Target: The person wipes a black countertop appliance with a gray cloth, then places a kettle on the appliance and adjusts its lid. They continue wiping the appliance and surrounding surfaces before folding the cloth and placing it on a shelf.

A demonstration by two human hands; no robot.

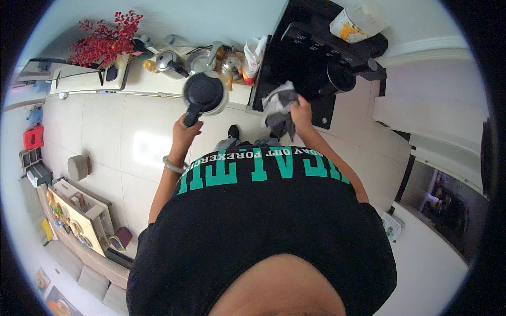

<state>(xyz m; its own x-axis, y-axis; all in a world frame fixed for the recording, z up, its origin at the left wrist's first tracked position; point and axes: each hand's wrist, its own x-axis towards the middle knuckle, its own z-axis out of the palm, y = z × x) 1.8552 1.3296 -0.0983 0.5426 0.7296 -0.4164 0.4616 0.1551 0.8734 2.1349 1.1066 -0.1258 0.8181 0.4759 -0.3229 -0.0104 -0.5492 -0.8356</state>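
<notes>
My left hand [186,135] grips the black handle of a kettle with a black lid [204,93] and a pale or clear rim around it, held up in front of the white counter. In my right hand [302,114] is a crumpled grey and white cloth [280,108], blurred, beside the edge of a glossy black countertop [292,71]. The cloth and the kettle are apart. Behind the kettle stand a steel kettle [168,64], a glass bowl or pot [199,62] and a glass teapot with a wooden handle [231,67].
A white and red plastic bag [253,59] stands by the counter's corner. The black top bears a round black container [340,77] and a white tub with a yellow pattern [350,25]. Red berry branches [106,43] are at the left. A small stool [78,168] stands on the tiled floor.
</notes>
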